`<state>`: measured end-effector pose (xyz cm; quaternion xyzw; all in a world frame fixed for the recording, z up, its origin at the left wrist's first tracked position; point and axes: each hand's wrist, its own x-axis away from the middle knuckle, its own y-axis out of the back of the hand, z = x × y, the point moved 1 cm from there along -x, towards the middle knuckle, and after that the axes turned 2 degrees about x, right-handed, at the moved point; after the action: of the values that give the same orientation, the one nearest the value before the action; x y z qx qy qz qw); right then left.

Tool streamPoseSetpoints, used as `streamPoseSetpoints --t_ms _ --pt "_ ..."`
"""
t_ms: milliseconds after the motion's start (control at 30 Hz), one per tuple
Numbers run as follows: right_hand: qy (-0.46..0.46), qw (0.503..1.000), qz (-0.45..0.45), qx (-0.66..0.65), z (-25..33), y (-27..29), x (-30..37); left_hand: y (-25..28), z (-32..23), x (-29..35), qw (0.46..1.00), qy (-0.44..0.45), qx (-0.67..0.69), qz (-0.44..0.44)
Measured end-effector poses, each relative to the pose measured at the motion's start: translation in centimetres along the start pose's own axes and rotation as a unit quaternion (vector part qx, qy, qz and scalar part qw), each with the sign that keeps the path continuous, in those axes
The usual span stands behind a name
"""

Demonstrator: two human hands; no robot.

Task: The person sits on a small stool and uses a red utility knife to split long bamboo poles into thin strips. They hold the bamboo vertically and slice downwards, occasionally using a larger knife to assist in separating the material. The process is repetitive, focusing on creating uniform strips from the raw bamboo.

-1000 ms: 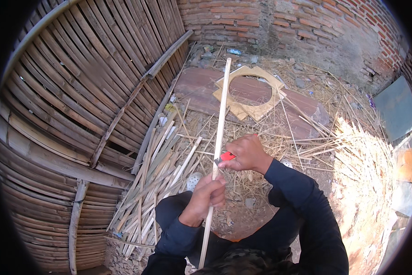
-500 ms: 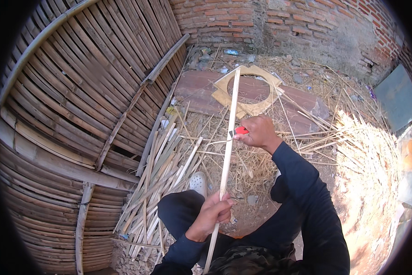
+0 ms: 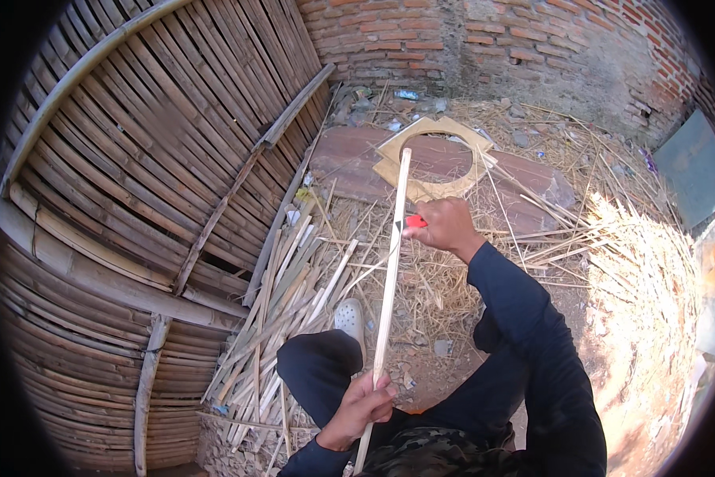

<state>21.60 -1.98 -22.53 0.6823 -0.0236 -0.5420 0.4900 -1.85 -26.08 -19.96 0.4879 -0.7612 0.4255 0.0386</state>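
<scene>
A long pale bamboo strip [image 3: 388, 294] runs up from my lap, tilted slightly right toward its far end. My left hand [image 3: 364, 411] is closed around its lower part, near my body. Farther up, my right hand [image 3: 451, 226] grips a red-handled knife [image 3: 415, 222]. Its dark blade lies against the strip, crossing it from the right. A thin curled sliver [image 3: 371, 270] trails leftward from just below the blade. Most of the knife's handle is hidden inside the right fist.
Cut bamboo strips [image 3: 294, 290] lie heaped on the left by a slatted bamboo wall [image 3: 166, 151]. Ahead, a wooden frame with a round hole [image 3: 389, 172] rests on a reddish-brown slab [image 3: 341, 163]. Straw and shavings cover the ground before a brick wall [image 3: 548, 56].
My left hand has drawn closer to my body, and the strip has slid toward me with it. The right hand and knife stay in nearly the same place.
</scene>
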Motion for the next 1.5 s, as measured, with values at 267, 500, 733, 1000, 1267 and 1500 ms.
streamPoseSetpoints --t_ms 267,500,733,1000,1267,1500 --pt "-0.046 0.996 0.047 0.054 -4.7 -0.7 0.3 0.7 1.8 0.9 0.998 0.026 0.060 0.016" --pt "-0.423 0.896 0.078 0.112 -16.7 0.8 4.6 1.2 8.9 4.5 0.985 0.045 -0.120 0.117" --pt "-0.416 0.892 0.174 0.021 -14.9 0.1 7.2 1.6 2.3 1.7 0.996 0.064 0.057 -0.009" --pt "-0.239 0.942 0.143 -0.186 0.4 6.0 0.4 1.7 0.4 -1.2 0.993 0.011 0.114 0.012" --pt "-0.005 0.979 0.113 -0.168 7.9 5.4 2.9 0.0 -2.4 -4.0 0.997 -0.065 0.025 -0.035" --pt "0.041 0.987 0.086 -0.129 9.0 5.0 2.7 -1.3 -3.3 -3.9 0.989 -0.126 -0.034 -0.066"
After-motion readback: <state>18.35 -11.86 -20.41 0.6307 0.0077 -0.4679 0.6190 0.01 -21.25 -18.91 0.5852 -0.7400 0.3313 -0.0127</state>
